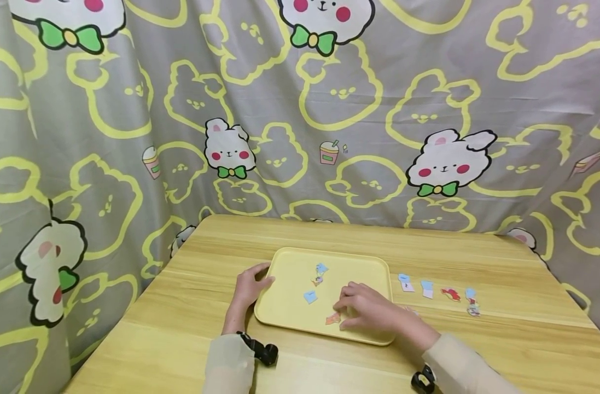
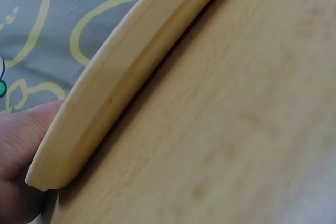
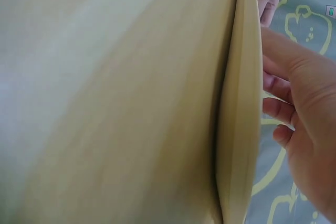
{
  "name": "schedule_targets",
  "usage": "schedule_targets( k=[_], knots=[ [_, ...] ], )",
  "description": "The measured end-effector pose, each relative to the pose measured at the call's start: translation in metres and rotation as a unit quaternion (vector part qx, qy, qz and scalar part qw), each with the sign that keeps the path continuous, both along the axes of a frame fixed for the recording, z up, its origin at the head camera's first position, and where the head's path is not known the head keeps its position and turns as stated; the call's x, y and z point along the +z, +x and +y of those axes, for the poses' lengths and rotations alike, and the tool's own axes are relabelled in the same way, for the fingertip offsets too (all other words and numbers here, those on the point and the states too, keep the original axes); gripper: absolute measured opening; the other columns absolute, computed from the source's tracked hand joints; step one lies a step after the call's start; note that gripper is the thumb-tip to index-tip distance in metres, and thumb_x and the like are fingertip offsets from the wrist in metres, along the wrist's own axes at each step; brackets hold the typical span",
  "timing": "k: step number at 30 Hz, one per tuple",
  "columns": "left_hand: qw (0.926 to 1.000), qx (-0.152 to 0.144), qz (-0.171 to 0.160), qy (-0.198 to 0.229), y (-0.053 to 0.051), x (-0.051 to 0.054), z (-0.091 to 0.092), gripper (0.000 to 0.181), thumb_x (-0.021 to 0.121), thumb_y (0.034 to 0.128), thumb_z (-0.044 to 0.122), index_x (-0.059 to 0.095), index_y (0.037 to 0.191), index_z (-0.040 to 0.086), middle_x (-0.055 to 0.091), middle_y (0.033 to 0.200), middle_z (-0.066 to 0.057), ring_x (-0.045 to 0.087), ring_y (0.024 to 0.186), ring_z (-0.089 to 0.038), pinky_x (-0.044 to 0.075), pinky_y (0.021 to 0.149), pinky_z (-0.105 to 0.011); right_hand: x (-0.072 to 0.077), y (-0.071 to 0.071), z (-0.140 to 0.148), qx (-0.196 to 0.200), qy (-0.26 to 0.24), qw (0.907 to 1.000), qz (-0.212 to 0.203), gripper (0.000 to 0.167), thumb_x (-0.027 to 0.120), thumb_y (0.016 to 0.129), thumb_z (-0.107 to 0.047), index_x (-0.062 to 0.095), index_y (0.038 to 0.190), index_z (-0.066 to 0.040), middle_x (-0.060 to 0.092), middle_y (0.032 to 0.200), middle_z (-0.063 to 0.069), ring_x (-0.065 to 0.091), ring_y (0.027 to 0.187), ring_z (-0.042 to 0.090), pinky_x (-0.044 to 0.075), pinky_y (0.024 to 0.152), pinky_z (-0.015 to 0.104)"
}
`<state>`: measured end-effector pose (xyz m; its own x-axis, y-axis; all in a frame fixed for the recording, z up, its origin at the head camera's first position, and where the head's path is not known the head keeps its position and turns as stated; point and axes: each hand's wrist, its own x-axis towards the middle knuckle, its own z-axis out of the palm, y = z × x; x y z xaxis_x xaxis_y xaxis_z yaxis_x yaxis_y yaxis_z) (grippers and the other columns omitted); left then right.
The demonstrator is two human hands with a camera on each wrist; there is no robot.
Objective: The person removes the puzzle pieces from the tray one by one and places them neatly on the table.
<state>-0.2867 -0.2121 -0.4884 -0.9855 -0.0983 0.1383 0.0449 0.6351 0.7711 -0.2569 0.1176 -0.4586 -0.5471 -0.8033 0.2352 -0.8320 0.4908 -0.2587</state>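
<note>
A pale yellow tray lies on the table, and my left hand grips its left rim, thumb over the edge. In the left wrist view the tray wall hides most of that hand. My right hand is low over the tray's right part, fingers bent. Its thumb and fingertips are around an orange paper cutout; whether they pinch it is unclear. In the right wrist view the rim hides the fingertips of this hand. Also on the tray are a blue cutout and a small blue-and-patterned cluster.
Right of the tray, on the wooden table, lie several cutouts: a blue-and-pink one, another blue one, a red one and a patterned strip. A grey patterned curtain hangs behind the table.
</note>
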Motion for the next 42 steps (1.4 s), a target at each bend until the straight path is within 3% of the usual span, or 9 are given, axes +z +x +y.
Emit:
schedule_targets(
  k=[8,16,21,28,37,42],
  knots=[
    [1.0000,0.001,0.003,-0.004,-0.0002,0.0005,0.0002,0.042,0.072,0.0885,0.017,0.065,0.129,0.009,0.061,0.135,-0.018,0.051,0.132,-0.039,0.042,0.113,-0.051,-0.0020,-0.0011,-0.0032,0.005,-0.014,0.9994,0.032,0.017,0.075,0.085,-0.031,0.076,0.097,-0.019,0.062,0.091,-0.013,0.046,0.083,-0.001,0.039,0.074,0.018],
    [1.0000,0.002,-0.001,0.006,0.0000,0.0006,0.0001,0.043,0.073,0.0882,0.016,0.065,0.130,0.010,0.060,0.136,-0.018,0.050,0.133,-0.039,0.040,0.114,-0.051,-0.0039,-0.0040,-0.0056,0.021,-0.029,0.9965,0.076,0.008,0.078,0.083,-0.029,0.075,0.087,-0.022,0.059,0.085,-0.012,0.044,0.080,0.000,0.039,0.070,0.016],
    [1.0000,0.001,-0.004,0.008,0.0005,0.0007,0.0001,0.043,0.072,0.0887,0.017,0.064,0.130,0.009,0.059,0.137,-0.018,0.049,0.134,-0.039,0.040,0.114,-0.052,-0.0033,-0.0029,-0.0067,0.028,-0.038,0.9962,0.073,0.007,0.079,0.081,-0.027,0.074,0.083,-0.022,0.057,0.084,-0.011,0.040,0.079,0.001,0.036,0.069,0.014],
    [0.9999,-0.002,-0.001,0.010,0.0005,0.0011,0.0001,0.042,0.072,0.0885,0.016,0.065,0.129,0.008,0.061,0.136,-0.019,0.050,0.133,-0.039,0.042,0.112,-0.051,-0.0039,-0.0018,-0.0065,0.027,-0.048,0.9960,0.070,0.009,0.079,0.082,-0.027,0.072,0.080,-0.022,0.058,0.084,-0.011,0.045,0.081,0.000,0.043,0.072,0.018],
    [1.0000,-0.001,0.001,0.006,-0.0001,-0.0002,-0.0004,0.042,0.072,0.0884,0.016,0.065,0.129,0.009,0.061,0.136,-0.018,0.051,0.133,-0.039,0.042,0.112,-0.051,-0.0048,-0.0010,-0.0042,0.024,-0.054,0.9945,0.086,0.010,0.079,0.078,-0.022,0.069,0.080,-0.020,0.058,0.085,-0.012,0.049,0.083,0.000,0.043,0.073,0.019],
    [1.0000,0.000,0.003,0.003,0.0005,0.0005,-0.0003,0.042,0.073,0.0883,0.017,0.065,0.129,0.009,0.061,0.135,-0.019,0.051,0.132,-0.039,0.042,0.112,-0.051,-0.0026,-0.0017,-0.0021,0.017,-0.106,0.9932,0.045,0.012,0.079,0.079,-0.018,0.068,0.083,-0.020,0.058,0.087,-0.011,0.053,0.085,0.002,0.049,0.077,0.025]
  ],
)
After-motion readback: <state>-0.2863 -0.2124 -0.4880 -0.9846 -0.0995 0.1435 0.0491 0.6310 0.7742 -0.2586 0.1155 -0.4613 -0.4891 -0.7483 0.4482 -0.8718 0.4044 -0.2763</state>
